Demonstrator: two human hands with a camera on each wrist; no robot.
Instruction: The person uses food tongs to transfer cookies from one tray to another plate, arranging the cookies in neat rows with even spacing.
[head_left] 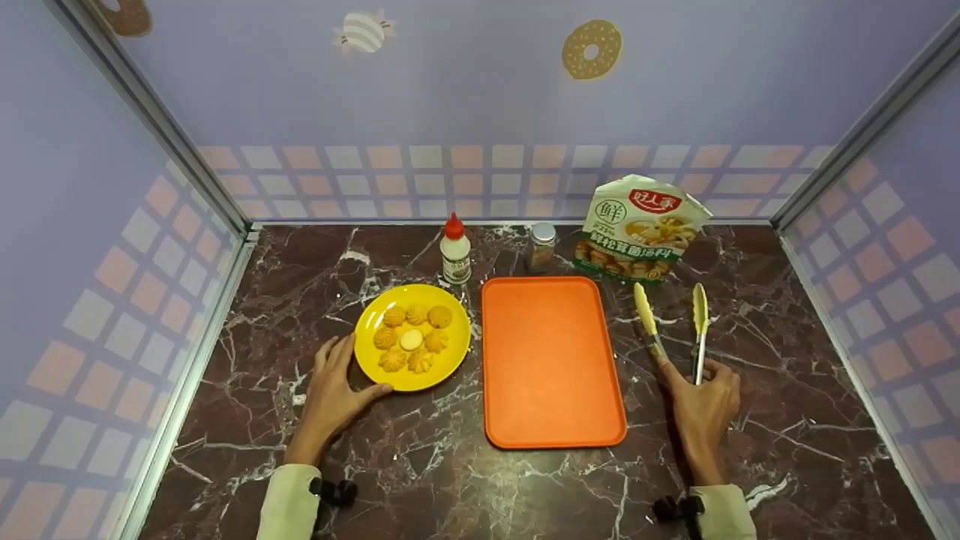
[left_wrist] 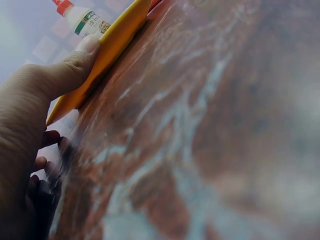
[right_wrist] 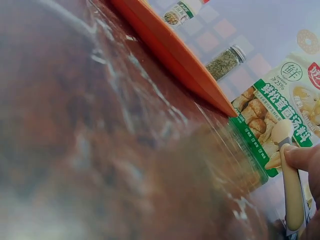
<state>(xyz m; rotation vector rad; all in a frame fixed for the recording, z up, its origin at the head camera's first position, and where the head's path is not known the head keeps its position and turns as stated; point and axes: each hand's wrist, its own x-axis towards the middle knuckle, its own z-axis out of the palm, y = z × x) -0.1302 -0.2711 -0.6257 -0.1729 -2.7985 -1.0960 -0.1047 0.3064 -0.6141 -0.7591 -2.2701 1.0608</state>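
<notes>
On the left, a yellow plate (head_left: 366,352) bears several golden piped cookies (head_left: 394,315) ringed about a pale round one (head_left: 411,340). My left hand (head_left: 336,394) holds its lower left rim, fingers along the side. In the left wrist view the thumb (left_wrist: 75,70) lies on the plate's edge (left_wrist: 117,42); the other fingers are partly hidden. My right hand (head_left: 703,397) grips a pair of tongs (head_left: 701,315) near the handle end. Their cream tips are spread apart and point away from me. In the right wrist view the thumb (right_wrist: 299,156) presses one tong arm (right_wrist: 291,192).
An orange tray (head_left: 553,360) lies between the hands. Behind stand a red-capped squeeze bottle (head_left: 456,255), a spice jar (head_left: 541,249) and a food pouch (head_left: 637,229), the pouch just beyond the tongs. Panels wall in the marble-patterned table (head_left: 427,480) at the back and both sides.
</notes>
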